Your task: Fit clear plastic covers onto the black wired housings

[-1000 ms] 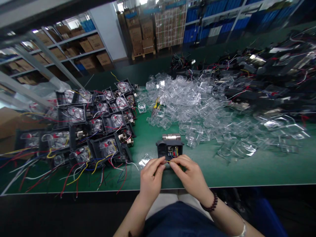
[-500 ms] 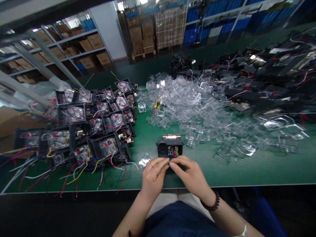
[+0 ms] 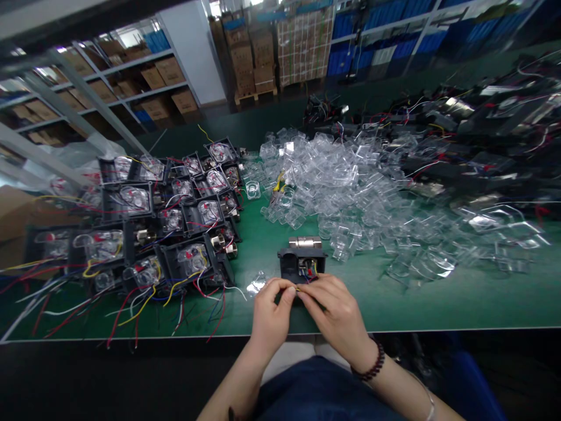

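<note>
Head view: the open dark housing (image 3: 288, 268) stands on the green table (image 3: 258, 234), straight ahead of the fingers and just beyond their tips. Its long axis runs left to right, across the line of reach. The metal valve body (image 3: 305, 242) lies along its far side, parallel to it. The right hand (image 3: 340, 310) is nearer, its fingers overlapping the housing's near right edge; the left hand (image 3: 272, 313) is just short of the near edge.

Fingers of both hands are pinched close together on a thin yellow wire (image 3: 298, 287); how firmly each grips cannot be told. A loose clear plastic piece (image 3: 258, 283) lies just left of the left fingers. The heap of clear covers (image 3: 333, 172) lies beyond the housing, mostly to the right.
</note>
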Motion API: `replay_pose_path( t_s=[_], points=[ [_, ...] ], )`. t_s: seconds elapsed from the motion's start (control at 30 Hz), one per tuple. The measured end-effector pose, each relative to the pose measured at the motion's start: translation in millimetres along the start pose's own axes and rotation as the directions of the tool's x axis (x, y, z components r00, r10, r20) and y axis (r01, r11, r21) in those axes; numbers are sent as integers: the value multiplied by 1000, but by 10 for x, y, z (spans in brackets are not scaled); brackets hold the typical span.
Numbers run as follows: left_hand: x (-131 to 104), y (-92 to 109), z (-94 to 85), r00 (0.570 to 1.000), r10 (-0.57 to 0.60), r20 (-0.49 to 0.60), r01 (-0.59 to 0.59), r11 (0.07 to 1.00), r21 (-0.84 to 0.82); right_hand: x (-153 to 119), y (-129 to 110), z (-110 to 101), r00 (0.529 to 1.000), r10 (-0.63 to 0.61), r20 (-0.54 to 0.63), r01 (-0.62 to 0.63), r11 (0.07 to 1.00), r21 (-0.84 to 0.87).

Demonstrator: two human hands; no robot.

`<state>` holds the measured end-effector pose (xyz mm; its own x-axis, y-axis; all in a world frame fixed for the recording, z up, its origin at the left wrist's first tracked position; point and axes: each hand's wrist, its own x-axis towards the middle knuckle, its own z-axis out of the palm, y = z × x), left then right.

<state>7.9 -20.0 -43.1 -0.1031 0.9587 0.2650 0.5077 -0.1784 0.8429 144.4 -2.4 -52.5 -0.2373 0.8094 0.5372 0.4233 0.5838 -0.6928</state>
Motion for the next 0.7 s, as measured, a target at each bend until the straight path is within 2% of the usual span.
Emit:
replay_pose_path(
  t_s=[0.07,0.1,0.13,0.2,0.27,0.3,0.37,0.47,0.53,0.6,0.7],
  points=[
    [-2,-1,-18,997,-69,35,71,996,-57,18,2,-22,997,63,36,-64,997,30],
    [-2,-6,-30,998,-59,35,60,997,-53,30,7,-36,992,109,60,-112,992,59],
    [-2,-15,-42,1000,-6,24,7,1000,-26,44,14,-50,985,153,85,-160,983,89],
    [3,-40,-64,980,196,18,-197,977,81,73,32,-77,968,214,131,-232,962,145],
    [15,-71,-78,909,408,79,-416,895,163,105,52,-100,955,228,188,-264,946,190],
    [24,-86,-83,871,477,117,-491,852,181,122,62,-111,948,227,224,-274,939,207],
    [46,-113,-89,826,542,156,-564,800,206,154,80,-133,930,219,295,-292,928,231],
    [83,-129,-95,806,568,170,-592,757,277,182,99,-160,912,204,356,-300,924,237],
    [104,-118,-98,807,559,190,-589,738,330,182,99,-168,917,183,355,-272,937,218],
    [116,-87,-101,832,516,205,-554,756,348,171,86,-166,943,130,308,-186,969,161],
    [117,-25,-105,925,312,216,-366,886,284,154,51,-156,977,-42,211,39,999,17]
  ],
)
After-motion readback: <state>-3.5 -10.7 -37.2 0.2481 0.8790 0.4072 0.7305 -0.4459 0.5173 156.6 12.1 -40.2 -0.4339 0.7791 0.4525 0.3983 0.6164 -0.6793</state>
